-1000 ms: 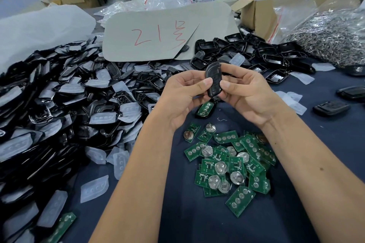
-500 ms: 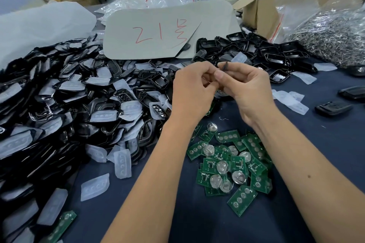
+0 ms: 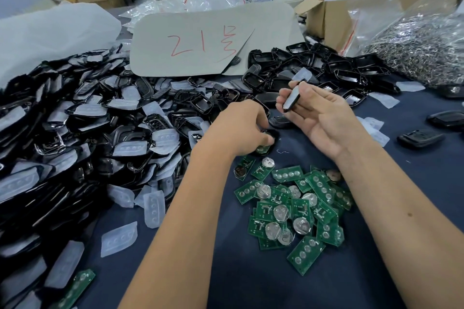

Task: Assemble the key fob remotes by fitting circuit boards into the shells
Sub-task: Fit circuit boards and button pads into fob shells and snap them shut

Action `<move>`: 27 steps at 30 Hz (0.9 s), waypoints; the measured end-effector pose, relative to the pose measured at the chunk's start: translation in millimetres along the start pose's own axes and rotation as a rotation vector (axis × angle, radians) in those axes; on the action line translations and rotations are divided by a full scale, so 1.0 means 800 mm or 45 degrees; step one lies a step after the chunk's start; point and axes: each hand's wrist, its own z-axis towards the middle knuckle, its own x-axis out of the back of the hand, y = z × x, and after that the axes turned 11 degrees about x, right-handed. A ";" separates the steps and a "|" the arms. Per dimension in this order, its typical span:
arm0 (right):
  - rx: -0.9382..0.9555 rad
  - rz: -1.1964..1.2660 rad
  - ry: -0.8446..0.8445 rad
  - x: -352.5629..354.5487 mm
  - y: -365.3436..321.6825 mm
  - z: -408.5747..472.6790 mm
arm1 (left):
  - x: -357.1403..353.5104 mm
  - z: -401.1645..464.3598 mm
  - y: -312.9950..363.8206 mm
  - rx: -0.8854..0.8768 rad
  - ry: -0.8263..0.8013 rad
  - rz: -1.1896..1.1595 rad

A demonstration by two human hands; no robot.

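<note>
Head view: right hand (image 3: 324,118) pinching a light, stiff, glossy shell (image 3: 292,98) above the desk (image 3: 251,283), left hand (image 3: 241,130) gripping a shell half with a board (image 3: 263,149) on it; thin, fragile, best taken by edges.

Shell-and-board-strewn table (image 3: 251,278)

Left hand (image 3: 242,130) down low, knuckles up, fingers curled; right hand (image 3: 324,118) raised, palm up, fingers pinching.
</note>
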 end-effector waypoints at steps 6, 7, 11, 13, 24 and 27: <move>-0.158 -0.091 -0.310 0.023 -0.016 0.002 | -0.004 0.003 -0.007 0.062 -0.008 -0.276; -0.188 -0.127 -0.372 0.027 -0.019 0.002 | -0.003 0.004 -0.010 0.096 0.027 -0.387; -0.145 -0.270 -0.388 0.025 -0.009 0.004 | -0.002 0.006 -0.016 0.243 0.122 -0.894; -0.022 -0.271 -0.287 0.019 -0.004 0.005 | -0.005 0.006 -0.013 0.296 0.128 -1.134; 0.018 -0.252 -0.272 0.017 -0.003 0.005 | -0.021 0.006 -0.007 0.294 0.089 -1.614; 0.011 -0.234 -0.295 0.017 -0.004 0.004 | -0.024 0.006 -0.007 0.287 0.090 -1.592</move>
